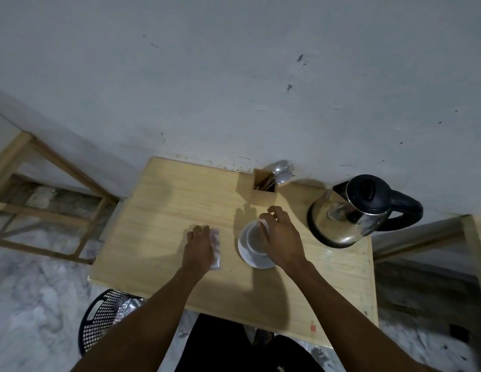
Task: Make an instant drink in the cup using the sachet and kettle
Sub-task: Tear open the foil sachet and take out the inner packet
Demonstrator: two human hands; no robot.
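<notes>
From the head camera, the person's left hand (197,248) lay flat on the wooden table (166,205), fingers straight and close together, pressing down on the left side of the sachet (217,251). The sachet's silvery right edge showed beside the hand. Just right of it, the white cup (254,237) stood on a white saucer (246,255) near the table's middle. The right hand (281,237) gripped the cup, fingers curled over its far rim. The steel kettle (349,210), black lid down, sat at the table's right side, apart from the cup. A wooden holder (264,187) with spoons (281,170) stood against the wall. A black basket (105,320) sat on the floor.
</notes>
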